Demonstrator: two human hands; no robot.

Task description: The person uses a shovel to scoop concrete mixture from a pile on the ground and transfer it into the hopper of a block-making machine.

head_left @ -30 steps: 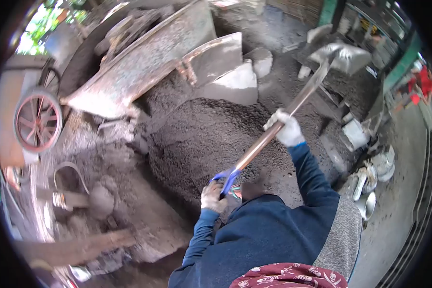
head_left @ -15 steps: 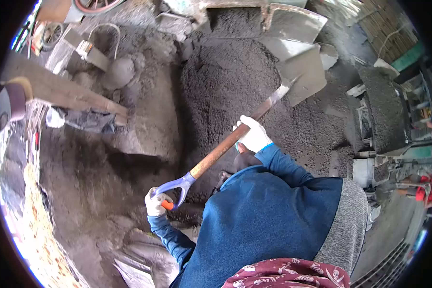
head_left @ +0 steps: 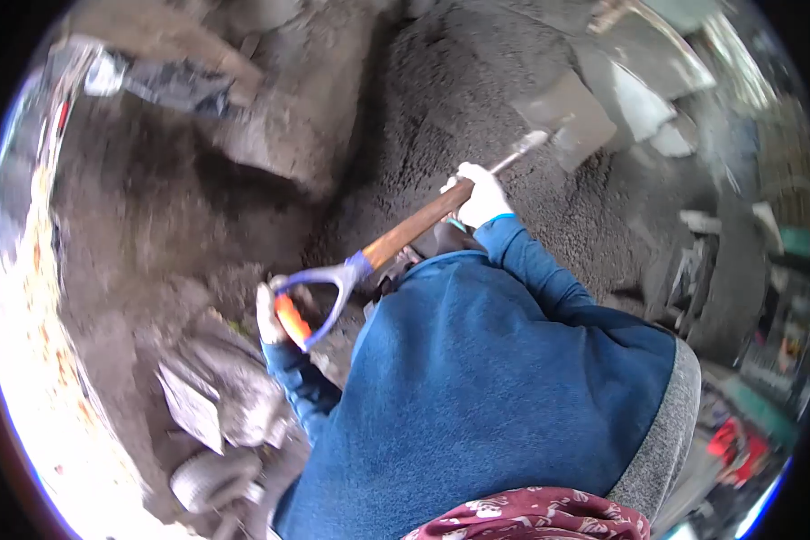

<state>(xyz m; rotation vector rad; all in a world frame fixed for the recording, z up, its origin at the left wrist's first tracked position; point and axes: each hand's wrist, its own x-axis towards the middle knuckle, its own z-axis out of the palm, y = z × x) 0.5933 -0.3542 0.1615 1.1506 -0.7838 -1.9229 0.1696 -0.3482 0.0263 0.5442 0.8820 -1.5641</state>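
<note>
I hold a shovel that slants from lower left to upper right, its wooden shaft (head_left: 418,223) crossing in front of my blue sleeve. My right hand (head_left: 481,195), in a white glove, wraps the shaft near its lower end. My left hand (head_left: 266,311), also gloved, is at the blue D-shaped handle (head_left: 344,274), against its orange grip (head_left: 291,319); more of the grip now shows. The grey, flat blade (head_left: 571,121) lies over a heap of dark, sand-like material (head_left: 459,76).
A wooden beam (head_left: 166,40) juts in at upper left above a rounded earthen block (head_left: 301,135). Pale sheet-like pieces (head_left: 643,99) stand beyond the blade. Crumpled sacking (head_left: 234,387) lies at lower left, and a red item (head_left: 738,450) sits at far right.
The view has swung, so the beam and earthen block stand higher in it. My left hand and the handle have moved up and left, and more of the orange grip is uncovered.
</note>
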